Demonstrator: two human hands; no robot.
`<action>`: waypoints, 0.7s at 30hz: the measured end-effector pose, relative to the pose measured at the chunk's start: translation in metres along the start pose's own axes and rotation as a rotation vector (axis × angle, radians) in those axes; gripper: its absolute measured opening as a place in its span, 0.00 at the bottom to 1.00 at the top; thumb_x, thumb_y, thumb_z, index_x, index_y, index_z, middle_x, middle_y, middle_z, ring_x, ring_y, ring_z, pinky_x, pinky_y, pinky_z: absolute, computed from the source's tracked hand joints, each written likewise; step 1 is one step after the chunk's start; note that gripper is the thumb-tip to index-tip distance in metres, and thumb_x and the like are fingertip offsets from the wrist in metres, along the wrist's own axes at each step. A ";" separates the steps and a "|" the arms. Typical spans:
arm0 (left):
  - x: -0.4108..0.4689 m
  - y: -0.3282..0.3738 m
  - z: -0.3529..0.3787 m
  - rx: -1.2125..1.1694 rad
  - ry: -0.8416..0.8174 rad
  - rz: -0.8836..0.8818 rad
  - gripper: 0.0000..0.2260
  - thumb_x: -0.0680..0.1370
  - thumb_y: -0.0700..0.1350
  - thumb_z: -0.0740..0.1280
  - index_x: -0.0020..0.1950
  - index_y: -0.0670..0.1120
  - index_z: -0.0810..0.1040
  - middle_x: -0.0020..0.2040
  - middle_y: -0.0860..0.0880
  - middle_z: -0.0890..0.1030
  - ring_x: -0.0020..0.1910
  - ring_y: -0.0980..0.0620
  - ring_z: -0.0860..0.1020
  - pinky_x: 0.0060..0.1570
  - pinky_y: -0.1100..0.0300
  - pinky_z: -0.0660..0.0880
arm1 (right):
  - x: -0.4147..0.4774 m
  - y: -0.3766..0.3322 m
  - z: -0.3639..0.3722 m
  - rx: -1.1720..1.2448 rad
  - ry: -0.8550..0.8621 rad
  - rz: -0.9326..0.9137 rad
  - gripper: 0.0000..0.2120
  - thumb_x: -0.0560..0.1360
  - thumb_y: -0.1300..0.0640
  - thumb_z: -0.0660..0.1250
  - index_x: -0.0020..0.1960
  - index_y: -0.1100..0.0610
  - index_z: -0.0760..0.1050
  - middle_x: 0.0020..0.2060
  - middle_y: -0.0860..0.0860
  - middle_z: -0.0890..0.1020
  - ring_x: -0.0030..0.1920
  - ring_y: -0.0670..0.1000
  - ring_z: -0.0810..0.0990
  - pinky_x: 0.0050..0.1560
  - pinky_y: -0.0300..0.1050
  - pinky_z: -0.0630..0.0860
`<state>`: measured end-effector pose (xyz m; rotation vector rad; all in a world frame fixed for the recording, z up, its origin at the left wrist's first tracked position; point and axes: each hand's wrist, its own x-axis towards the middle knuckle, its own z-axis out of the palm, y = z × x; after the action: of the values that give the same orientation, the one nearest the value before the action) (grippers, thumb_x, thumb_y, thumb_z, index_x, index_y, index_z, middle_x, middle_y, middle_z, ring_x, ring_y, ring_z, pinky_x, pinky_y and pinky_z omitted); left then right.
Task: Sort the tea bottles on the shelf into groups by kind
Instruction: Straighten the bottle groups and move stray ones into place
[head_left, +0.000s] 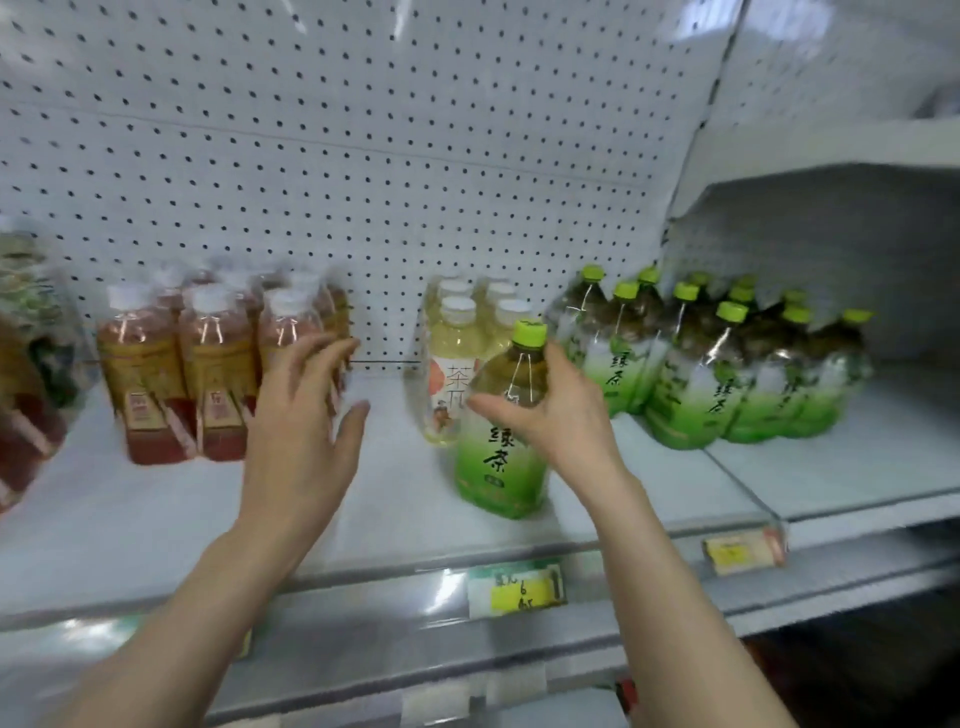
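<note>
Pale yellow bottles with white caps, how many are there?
4 pale yellow plastic bottles show mid-shelf: two white caps in front, two behind. The green-labelled plastic bottle in the right hand may hide more.

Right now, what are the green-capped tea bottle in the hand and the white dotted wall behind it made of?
Green-capped tea bottle, gripped by the right hand: likely clear glossy plastic, since the tea shows through and highlights glint on its shoulder. White dotted back wall: probably painted metal pegboard, matte, with even rows of holes.
</note>
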<state>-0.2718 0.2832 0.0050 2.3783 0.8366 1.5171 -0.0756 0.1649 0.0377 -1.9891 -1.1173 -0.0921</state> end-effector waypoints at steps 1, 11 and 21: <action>0.001 0.007 0.012 -0.032 -0.049 0.027 0.24 0.74 0.36 0.71 0.70 0.44 0.72 0.67 0.45 0.71 0.68 0.47 0.68 0.68 0.63 0.60 | 0.002 0.010 -0.011 -0.039 0.013 0.022 0.37 0.61 0.32 0.75 0.62 0.50 0.71 0.55 0.49 0.81 0.57 0.53 0.79 0.57 0.51 0.77; -0.007 0.084 0.129 -0.191 -0.422 0.120 0.27 0.77 0.45 0.70 0.75 0.48 0.65 0.72 0.49 0.67 0.71 0.51 0.65 0.66 0.56 0.65 | 0.048 0.110 -0.092 -0.171 -0.046 0.143 0.50 0.68 0.37 0.72 0.80 0.54 0.52 0.79 0.54 0.56 0.79 0.55 0.53 0.76 0.55 0.54; 0.023 0.149 0.255 -0.383 -0.542 -0.323 0.56 0.59 0.63 0.75 0.80 0.52 0.49 0.77 0.45 0.64 0.75 0.46 0.62 0.72 0.44 0.64 | 0.076 0.215 -0.139 -0.291 0.378 -0.107 0.34 0.78 0.36 0.58 0.76 0.58 0.63 0.72 0.56 0.68 0.72 0.56 0.65 0.71 0.52 0.62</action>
<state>0.0133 0.2071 -0.0258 2.0821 0.6797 0.7660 0.1713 0.0643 0.0264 -2.0465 -1.0018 -0.6919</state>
